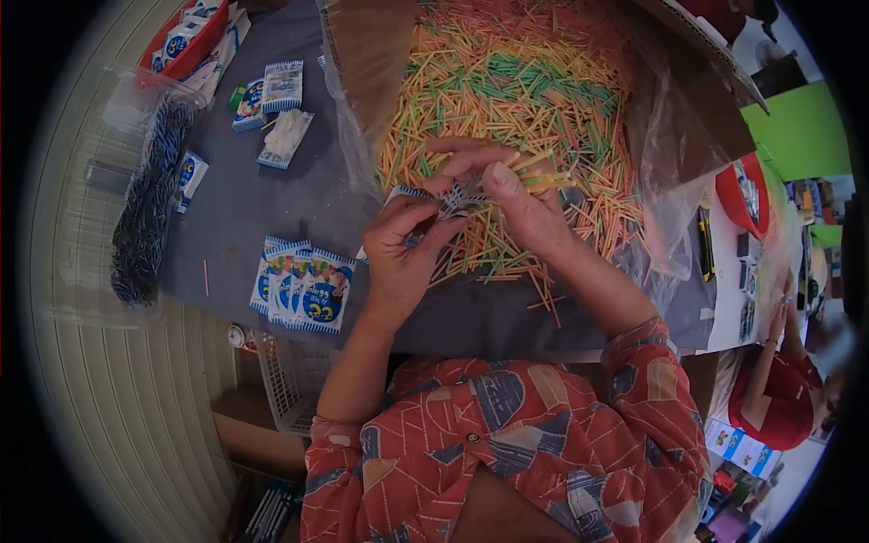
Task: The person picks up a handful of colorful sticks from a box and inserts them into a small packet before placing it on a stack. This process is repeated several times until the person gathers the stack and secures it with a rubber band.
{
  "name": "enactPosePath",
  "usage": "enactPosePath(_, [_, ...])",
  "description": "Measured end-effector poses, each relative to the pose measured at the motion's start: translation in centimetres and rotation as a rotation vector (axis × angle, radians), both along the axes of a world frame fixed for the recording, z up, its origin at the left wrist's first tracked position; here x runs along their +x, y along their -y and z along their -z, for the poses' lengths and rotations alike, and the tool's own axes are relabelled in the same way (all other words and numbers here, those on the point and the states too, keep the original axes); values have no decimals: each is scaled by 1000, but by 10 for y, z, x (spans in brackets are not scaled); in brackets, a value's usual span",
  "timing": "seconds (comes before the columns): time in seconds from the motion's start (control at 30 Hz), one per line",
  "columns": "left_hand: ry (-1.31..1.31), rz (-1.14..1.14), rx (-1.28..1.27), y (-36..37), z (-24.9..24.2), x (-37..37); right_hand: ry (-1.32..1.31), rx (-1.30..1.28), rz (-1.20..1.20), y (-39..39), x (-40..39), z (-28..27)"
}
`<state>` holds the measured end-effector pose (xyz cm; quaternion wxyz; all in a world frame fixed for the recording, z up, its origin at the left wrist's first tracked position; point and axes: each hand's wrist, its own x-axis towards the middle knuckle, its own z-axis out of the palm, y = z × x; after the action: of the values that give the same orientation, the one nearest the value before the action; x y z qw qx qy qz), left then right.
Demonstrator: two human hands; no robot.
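My left hand is closed, pinching a small blue-and-white striped packet between thumb and fingers. My right hand is curled around a small bundle of thin yellowish sticks, its fingertips right at the packet's edge. Both hands are over the near side of a large heap of thin sticks in orange, yellow, green and pink. Left of my left hand, several flat printed packets lie overlapped in a fan on the grey cloth.
A cardboard box lined with clear plastic surrounds the heap. More packets lie at the upper left, by a red basket. A clear tray holds dark striped strips. At right are another red basket and a person in red.
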<state>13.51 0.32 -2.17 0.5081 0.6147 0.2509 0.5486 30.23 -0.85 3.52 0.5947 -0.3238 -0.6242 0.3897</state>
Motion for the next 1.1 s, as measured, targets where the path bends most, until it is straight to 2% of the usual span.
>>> enactPosePath(0.13, [-28, 16, 83, 0, 0, 15, 35, -174, 70, 5, 9, -6])
enactPosePath(0.2, [-151, -28, 172, -2, -5, 22, 26, -370, 36, 5, 16, -17])
enactPosePath(0.23, [-148, -23, 176, -5, -6, 26, 27, -366, 41, 5, 21, -20])
enactPosePath(0.3, [-299, -123, 467, -12, -8, 32, 136, -452, 34, 4, 35, -26])
enactPosePath(0.33, [-297, -116, 470, -13, -10, 37, 135, -451, 42, 2, 40, -30])
enactPosePath(0.43, [-220, -43, 414, -13, -16, 53, 224, -414, 7, 2, 52, -38])
enactPosePath(0.5, [59, 148, 53, -13, -14, 65, 93, -247, 149, 2, 52, -35])
enactPosePath(0.63, [-120, 143, 173, -14, -14, 73, 125, -220, 171, -3, 73, -27])
enactPosePath(0.7, [-123, 173, 40, -12, -17, 75, 115, -259, 122, -3, 77, -33])
enactPosePath(0.8, [-64, 154, 34, -18, 0, 79, 117, -236, 117, -5, 80, -24])
enactPosePath(0.93, [-111, 148, -59, -15, -2, 76, 127, -193, 190, -4, 80, -33])
enactPosePath(1.0, [-103, 147, -115, -13, 4, 74, -87, -97, 113, -4, 79, -32])
enactPosePath(1.03, [-109, 147, -119, -13, 6, 72, -92, -100, 113, -4, 78, -30])
enactPosePath(1.1, [-62, 217, -123, -13, 7, 70, 87, -101, 174, -3, 78, -25])
